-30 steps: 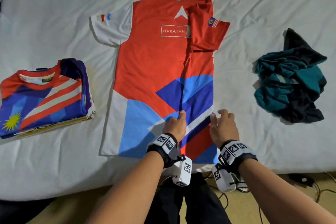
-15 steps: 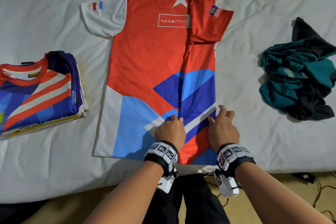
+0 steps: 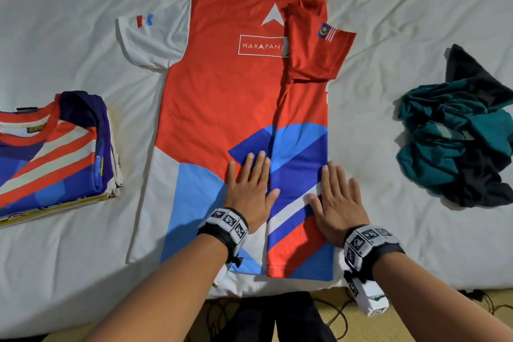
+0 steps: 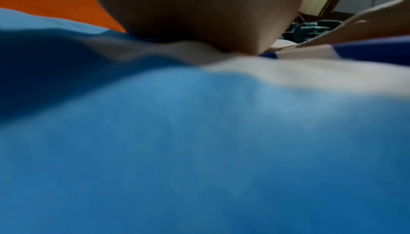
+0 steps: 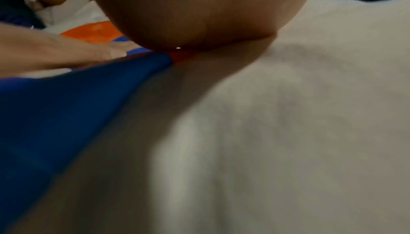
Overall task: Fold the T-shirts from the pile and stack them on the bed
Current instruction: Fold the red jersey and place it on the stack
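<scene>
A red, white and blue T-shirt [image 3: 222, 108] lies back-up on the white bed [image 3: 69, 8], its right third folded inward over the middle. My left hand [image 3: 251, 183] lies flat on the lower part of the shirt, just left of the folded edge. My right hand [image 3: 337, 197] presses flat on the folded panel near the shirt's right edge. A stack of folded shirts [image 3: 52, 155] sits at the left. A crumpled teal and black pile [image 3: 458, 144] lies at the right. Both wrist views show only a palm heel on the shirt's blue cloth [image 4: 199, 141] and the sheet [image 5: 288, 115].
The bed's near edge runs below the shirt hem, with a wooden floor and dark cables [image 3: 483, 302] beyond it. Bare sheet lies between the shirt and each pile.
Both hands went from curled fingers at the fold's lower edge to lying flat on the shirt. The view has tilted, so the shirt sits higher in frame.
</scene>
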A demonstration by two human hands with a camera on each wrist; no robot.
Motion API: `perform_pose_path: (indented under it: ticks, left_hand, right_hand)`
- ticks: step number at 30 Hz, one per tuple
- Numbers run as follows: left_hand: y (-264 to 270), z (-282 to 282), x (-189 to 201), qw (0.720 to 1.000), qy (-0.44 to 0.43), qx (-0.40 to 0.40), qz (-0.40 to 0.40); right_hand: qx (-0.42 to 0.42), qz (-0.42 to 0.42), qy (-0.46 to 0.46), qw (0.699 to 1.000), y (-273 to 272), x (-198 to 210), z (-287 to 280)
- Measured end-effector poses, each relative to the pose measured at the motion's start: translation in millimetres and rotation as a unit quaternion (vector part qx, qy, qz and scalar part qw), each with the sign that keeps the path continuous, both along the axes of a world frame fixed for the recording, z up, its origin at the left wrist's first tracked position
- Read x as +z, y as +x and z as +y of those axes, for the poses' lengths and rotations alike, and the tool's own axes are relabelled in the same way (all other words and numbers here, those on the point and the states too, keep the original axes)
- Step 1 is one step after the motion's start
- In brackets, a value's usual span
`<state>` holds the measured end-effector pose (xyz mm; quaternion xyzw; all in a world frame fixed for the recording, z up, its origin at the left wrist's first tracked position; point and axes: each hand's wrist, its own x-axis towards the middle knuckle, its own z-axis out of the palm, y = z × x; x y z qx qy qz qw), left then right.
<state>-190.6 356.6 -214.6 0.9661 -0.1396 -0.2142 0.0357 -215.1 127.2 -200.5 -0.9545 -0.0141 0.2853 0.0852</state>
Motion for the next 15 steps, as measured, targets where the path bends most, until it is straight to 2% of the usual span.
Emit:
perform_pose_path:
  ticks: [3, 5, 7, 10, 13, 15]
  left_hand:
    - [21, -11, 10, 0.999, -0.021, 0.008, -0.041]
    - [41, -29, 13, 0.996, -0.041, -0.032, -0.075]
    - [60, -42, 12, 0.995, -0.03, -0.072, -0.069]
    - [79, -35, 2, 0.998, 0.008, -0.064, -0.021]
    - [95, -20, 8, 0.998, 0.015, -0.044, -0.041]
    - [114, -22, 21, 0.995, 0.002, -0.058, -0.086]
  right_hand:
    - [-0.076, -0.021, 0.031, 0.996, 17, 10, 7]
    - [-0.04, -0.068, 0.024, 0.997, 35, 7, 12]
    - [0.024, -0.104, 0.018, 0.994, 54, 0, 14]
    - [0.048, -0.071, 0.007, 0.996, 76, -5, 12]
    - [0.018, -0.112, 0.014, 0.993, 100, 8, 6]
    - [-0.057, -0.15, 0.046, 0.986, 126, 19, -1]
